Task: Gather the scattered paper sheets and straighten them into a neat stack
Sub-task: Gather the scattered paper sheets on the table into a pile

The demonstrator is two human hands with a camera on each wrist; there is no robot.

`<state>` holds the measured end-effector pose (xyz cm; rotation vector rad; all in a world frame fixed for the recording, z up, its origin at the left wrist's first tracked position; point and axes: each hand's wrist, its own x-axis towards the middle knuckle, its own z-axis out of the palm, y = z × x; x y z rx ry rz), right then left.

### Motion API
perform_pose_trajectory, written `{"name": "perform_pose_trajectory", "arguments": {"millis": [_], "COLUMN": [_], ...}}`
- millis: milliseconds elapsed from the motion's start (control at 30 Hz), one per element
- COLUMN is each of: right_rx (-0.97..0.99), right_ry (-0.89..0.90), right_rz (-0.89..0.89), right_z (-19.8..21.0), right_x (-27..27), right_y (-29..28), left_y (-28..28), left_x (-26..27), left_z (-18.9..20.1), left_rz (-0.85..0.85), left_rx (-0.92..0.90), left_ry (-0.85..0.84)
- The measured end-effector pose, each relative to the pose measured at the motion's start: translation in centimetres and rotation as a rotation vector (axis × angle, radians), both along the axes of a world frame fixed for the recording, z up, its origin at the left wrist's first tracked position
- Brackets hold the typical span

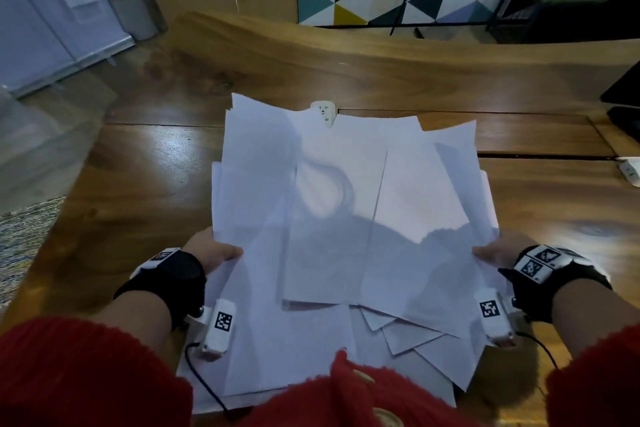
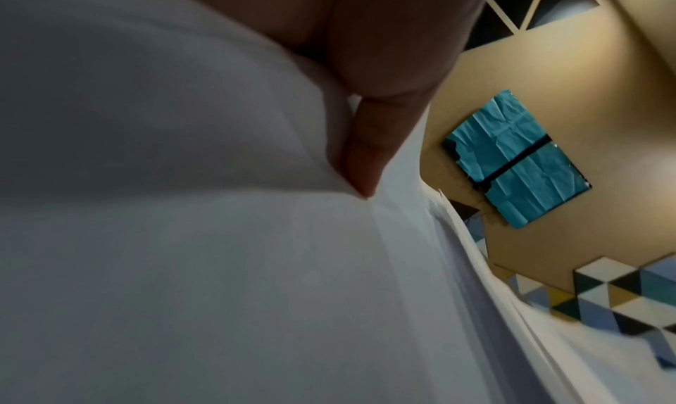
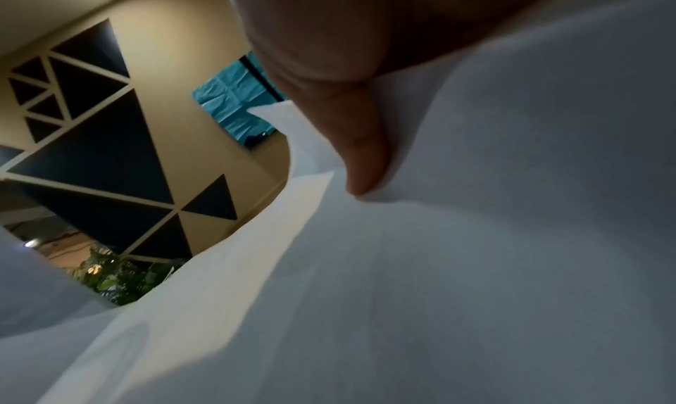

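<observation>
1. The paper sheets (image 1: 349, 204) are gathered but askew, held over the wooden counter (image 1: 145, 163).
2. The left hand (image 1: 211, 250) and right hand (image 1: 498, 253) each pinch a side edge.
3. Gathering looks finished; next, tap the edges square.

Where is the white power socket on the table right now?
In the head view, the white socket sits mid-table beyond the paper sheets, peeking out past their far edge.
</observation>
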<state>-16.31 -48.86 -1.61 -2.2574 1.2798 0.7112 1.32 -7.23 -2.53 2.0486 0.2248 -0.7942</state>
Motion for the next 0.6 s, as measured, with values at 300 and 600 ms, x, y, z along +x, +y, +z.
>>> {"name": "perform_pose_trajectory", "arguments": {"millis": [300, 600], "right_rx": [0.117, 0.07], "right_ry": [-0.118, -0.238], "right_rz": [-0.028, -0.278], "right_z": [-0.5, -0.2], "right_x": [2.0, 3.8], "right_y": [1.0, 2.4], "left_y": [-0.4, -0.1], "left_x": [-0.1, -0.1], "left_z": [-1.6, -1.6], "left_rz": [0.055, 0.058], "left_rx": [-0.08, -0.062], "left_ry": [0.022, 0.043]}}
